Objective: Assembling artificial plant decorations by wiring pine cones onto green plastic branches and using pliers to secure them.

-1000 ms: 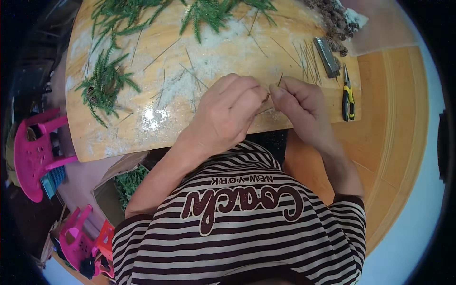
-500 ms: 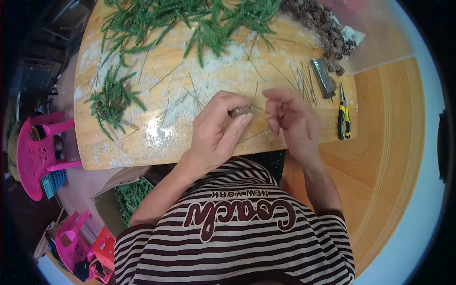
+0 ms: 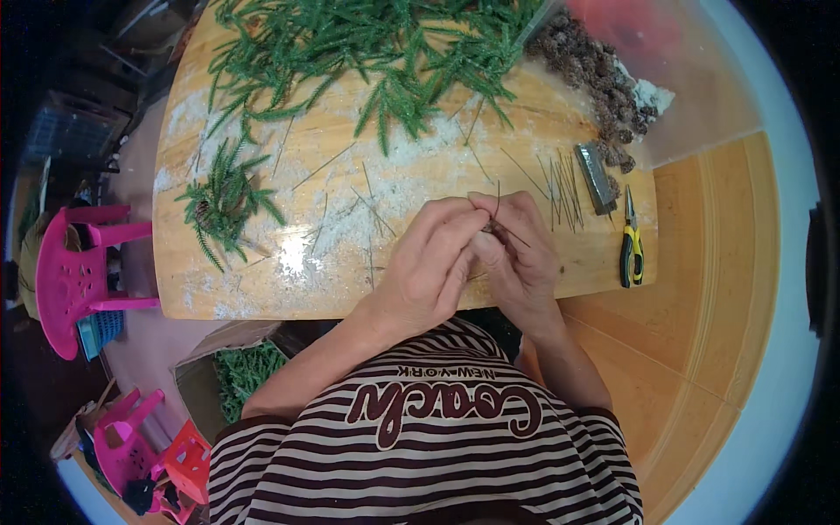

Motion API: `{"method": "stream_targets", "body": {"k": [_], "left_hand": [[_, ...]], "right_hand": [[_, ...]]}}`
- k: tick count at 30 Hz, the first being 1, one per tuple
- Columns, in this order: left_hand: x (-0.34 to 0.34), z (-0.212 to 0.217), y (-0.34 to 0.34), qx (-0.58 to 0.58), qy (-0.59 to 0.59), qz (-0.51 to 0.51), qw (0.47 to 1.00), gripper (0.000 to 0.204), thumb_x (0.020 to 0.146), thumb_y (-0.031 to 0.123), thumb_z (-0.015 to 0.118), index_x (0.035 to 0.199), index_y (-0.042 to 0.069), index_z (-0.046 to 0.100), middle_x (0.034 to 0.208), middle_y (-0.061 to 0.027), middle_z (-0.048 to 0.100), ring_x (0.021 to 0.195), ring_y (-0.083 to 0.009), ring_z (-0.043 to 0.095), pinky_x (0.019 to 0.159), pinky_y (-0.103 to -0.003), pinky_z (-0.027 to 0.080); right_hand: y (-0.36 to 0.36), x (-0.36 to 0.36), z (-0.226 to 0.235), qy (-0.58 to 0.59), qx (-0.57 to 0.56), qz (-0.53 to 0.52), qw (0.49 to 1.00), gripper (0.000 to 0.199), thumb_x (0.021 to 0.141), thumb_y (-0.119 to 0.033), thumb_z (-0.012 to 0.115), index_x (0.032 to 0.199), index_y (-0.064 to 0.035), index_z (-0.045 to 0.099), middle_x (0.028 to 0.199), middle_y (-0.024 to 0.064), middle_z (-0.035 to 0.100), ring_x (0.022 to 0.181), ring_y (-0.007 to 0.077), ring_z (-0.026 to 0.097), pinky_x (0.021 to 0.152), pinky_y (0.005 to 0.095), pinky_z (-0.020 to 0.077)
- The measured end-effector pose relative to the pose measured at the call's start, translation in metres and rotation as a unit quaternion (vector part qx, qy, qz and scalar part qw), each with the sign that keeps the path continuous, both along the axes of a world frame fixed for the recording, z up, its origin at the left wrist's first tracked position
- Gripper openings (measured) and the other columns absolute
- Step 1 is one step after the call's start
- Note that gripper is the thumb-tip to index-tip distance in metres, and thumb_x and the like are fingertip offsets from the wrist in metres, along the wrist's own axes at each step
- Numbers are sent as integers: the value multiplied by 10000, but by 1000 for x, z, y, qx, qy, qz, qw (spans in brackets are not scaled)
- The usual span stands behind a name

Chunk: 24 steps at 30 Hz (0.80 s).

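Above the near edge of the wooden table, my two hands meet. My left hand (image 3: 433, 258) is closed around a small brown pine cone (image 3: 487, 227), nearly all of it hidden by fingers. My right hand (image 3: 525, 262) pinches a thin dark wire (image 3: 499, 199) against the cone. One wire end points up and away between the hands, and another stretch slants across the right fingers. How the wire sits on the cone is hidden.
Green artificial pine sprigs (image 3: 350, 61) heap at the back, with a smaller sprig (image 3: 226, 201) at left. Pine cones (image 3: 595, 79) pile at back right. Loose wires (image 3: 567, 192), a grey block-like bundle (image 3: 595, 179) and yellow-black pliers (image 3: 631, 249) lie right. White flakes dust the table (image 3: 262, 293).
My right hand has moved left and closed on the wire, meeting my left hand at the pine cone. The wire end now stands up between them. The whole view has shifted slightly.
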State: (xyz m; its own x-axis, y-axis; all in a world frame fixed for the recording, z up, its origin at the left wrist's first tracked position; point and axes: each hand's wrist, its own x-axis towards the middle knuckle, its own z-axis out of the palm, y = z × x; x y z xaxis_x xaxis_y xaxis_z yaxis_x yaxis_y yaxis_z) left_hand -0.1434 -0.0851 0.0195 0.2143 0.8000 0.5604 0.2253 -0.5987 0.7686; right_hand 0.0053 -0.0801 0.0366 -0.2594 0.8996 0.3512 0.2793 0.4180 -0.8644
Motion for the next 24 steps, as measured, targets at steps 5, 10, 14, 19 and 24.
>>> {"method": "stream_targets", "body": {"k": [5,10,14,19,24], "left_hand": [[-3,0,4,0,-13,10,1000,352,802,-23,562,1149,-50,511,1111,-227,522,968,-320,567,811,-342,483],[6,9,4,-63,-42,-19,997,349,810,-9,558,1152,-60,519,1142,-219,515,987,-313,567,811,-344,489],[2,8,5,-75,-44,-41,995,347,818,11,557,1157,-58,524,1160,-212,512,1007,-315,565,824,-344,486],[-5,12,9,-35,12,-5,999,315,828,37,557,1130,-48,544,1157,-209,528,1015,-339,562,865,-360,464],[-35,13,44,6,97,87,991,275,834,87,579,1083,-29,566,1093,-187,577,1017,-330,564,880,-370,443]], "right_hand": [[4,3,-4,45,-66,-11,997,300,870,27,557,1169,8,546,985,86,537,859,153,533,732,228,440],[3,7,-9,104,-74,-14,992,252,938,-28,493,1178,25,546,1085,67,543,922,97,513,756,204,426],[2,5,-9,70,-48,-23,996,252,947,-47,492,1180,43,530,1114,69,544,974,103,514,800,208,423],[2,9,-6,52,-56,-45,996,273,959,-73,463,1198,47,515,1053,69,538,895,106,506,776,205,410],[6,12,3,-16,-28,-16,999,305,943,-103,475,1213,36,511,965,68,503,819,114,472,730,207,393]]}}
